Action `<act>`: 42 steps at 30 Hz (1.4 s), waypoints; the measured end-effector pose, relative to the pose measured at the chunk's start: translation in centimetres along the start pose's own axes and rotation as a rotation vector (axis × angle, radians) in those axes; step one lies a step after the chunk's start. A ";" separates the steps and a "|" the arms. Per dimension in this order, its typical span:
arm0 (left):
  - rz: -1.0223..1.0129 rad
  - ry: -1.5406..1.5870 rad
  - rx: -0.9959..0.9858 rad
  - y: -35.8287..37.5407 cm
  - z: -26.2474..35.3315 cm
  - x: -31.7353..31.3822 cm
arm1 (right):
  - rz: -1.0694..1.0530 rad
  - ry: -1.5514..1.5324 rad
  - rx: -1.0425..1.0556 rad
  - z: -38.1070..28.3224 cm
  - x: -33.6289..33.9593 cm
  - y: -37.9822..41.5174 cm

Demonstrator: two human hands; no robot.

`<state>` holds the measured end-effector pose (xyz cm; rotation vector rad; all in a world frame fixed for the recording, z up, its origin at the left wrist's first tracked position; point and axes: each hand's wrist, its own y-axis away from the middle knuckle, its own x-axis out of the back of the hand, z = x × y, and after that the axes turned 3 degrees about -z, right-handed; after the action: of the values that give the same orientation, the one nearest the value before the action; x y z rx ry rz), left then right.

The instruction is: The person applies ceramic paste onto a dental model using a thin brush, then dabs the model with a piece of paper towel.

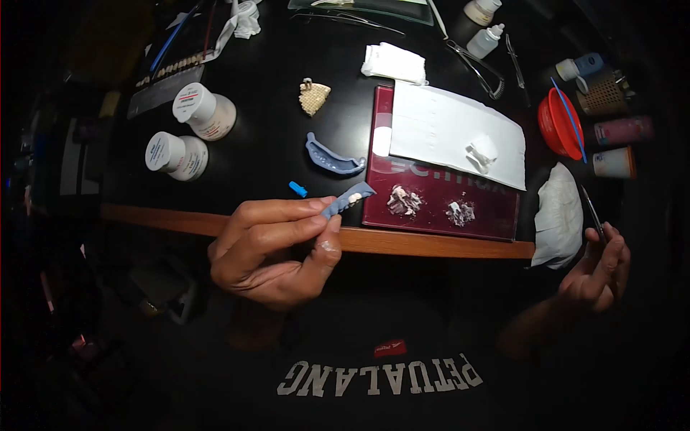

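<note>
**Tooth piece pinched, tool poised**

Nearest the camera, the left hand (277,248) pinches a small blue-grey wax strip carrying a pale tooth (348,199) between thumb and fingertips, just over the black counter's wooden edge (431,243). The right hand (600,269) grips a thin metal instrument (592,210), tip up, well apart. To work well, steady both wrists — bring the tip in slowly. A blue curved dental tray (332,158) and maroon slab (438,194) lie beyond.

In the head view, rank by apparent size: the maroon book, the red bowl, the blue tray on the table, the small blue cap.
1. maroon book
2. red bowl
3. blue tray
4. small blue cap
</note>
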<state>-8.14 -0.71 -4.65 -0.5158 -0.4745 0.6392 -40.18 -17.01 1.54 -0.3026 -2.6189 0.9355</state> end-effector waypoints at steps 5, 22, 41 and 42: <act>0.007 0.006 -0.007 -0.2 0.1 0.1 | -0.550 -0.374 0.317 -3.5 -8.3 4.1; 0.000 0.025 -0.002 -0.1 0.1 0.2 | -0.601 -0.770 0.094 -6.3 -15.0 9.4; -0.002 0.020 -0.021 -0.2 -0.2 0.1 | -0.646 -0.693 0.056 -6.5 -14.7 9.9; -0.003 0.021 -0.024 -0.1 -0.2 0.1 | -0.655 -0.681 0.061 -6.5 -14.7 9.9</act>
<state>-7.86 -0.79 -4.69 -0.5443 -0.4633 0.6248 -23.34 -10.36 -3.73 0.9987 -2.9109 0.9742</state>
